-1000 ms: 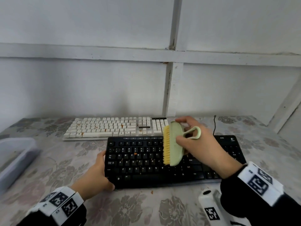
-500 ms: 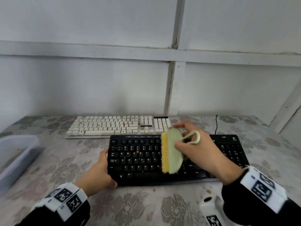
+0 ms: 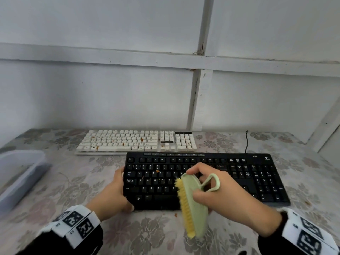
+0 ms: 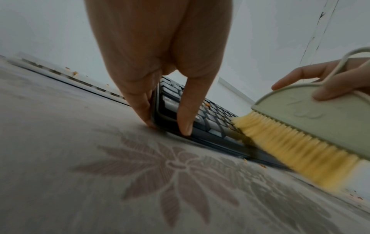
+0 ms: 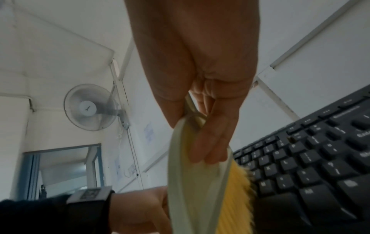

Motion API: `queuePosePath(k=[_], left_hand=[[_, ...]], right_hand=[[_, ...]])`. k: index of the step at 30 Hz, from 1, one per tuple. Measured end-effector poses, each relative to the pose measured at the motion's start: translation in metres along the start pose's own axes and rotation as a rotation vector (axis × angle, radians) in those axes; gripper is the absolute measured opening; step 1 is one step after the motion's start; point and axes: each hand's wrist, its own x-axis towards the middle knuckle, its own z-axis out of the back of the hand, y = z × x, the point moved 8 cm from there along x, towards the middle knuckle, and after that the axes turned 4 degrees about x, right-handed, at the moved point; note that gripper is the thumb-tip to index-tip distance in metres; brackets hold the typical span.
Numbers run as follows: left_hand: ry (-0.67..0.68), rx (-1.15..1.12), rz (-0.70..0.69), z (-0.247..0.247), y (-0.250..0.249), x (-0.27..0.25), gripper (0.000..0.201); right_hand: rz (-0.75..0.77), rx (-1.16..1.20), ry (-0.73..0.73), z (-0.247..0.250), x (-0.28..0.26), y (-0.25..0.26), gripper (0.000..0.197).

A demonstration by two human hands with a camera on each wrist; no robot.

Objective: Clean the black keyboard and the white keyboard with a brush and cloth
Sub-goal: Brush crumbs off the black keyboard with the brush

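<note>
- Left hand clamped on the near left corner of the flat black plastic keyboard: thumb lying on top of the frame beside the keys, other fingers pressed against the left edge down to the tablecloth.
- Right hand grasping the pale green plastic scrubbing brush with yellow bristles: thumb on the near side of its back, fingers curled over the far side, beside the loop handle.
- Brush tilted on edge, bristles facing left; far end over the middle keys of the black keyboard, near end past its front edge above the cloth. Bristle tips at the keys in the left wrist view; actual contact hard to tell through blur.
- Black keyboard lying flat on the grey floral tablecloth, an orange crumb on its upper letter row, more crumbs on the cloth just in front.
- White keyboard with cream keycaps directly behind, just beside the black one and shifted left, speckled with orange bits.
- Translucent grey plastic tub at the left table edge, well apart from both keyboards.
- Cleaning cloth not found in any view.
</note>
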Motion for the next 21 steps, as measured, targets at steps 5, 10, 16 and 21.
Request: queuePosePath(k=[5, 10, 16, 21], left_hand=[[0.001, -0.010, 0.001, 0.000, 0.001, 0.001, 0.110], [0.008, -0.021, -0.004, -0.001, 0.001, 0.002, 0.108], [0.005, -0.012, -0.004, -0.001, 0.000, 0.002, 0.108], [0.001, -0.011, -0.004, -0.001, 0.000, 0.002, 0.108]], right_hand=[[0.101, 0.038, -0.247, 0.037, 0.018, 0.021, 0.039], [0.100, 0.039, -0.255, 0.032, 0.031, 0.016, 0.039], [0.042, -0.009, -0.046, -0.005, 0.005, -0.008, 0.034], [0.035, 0.012, -0.050, 0.008, 0.003, 0.002, 0.036]])
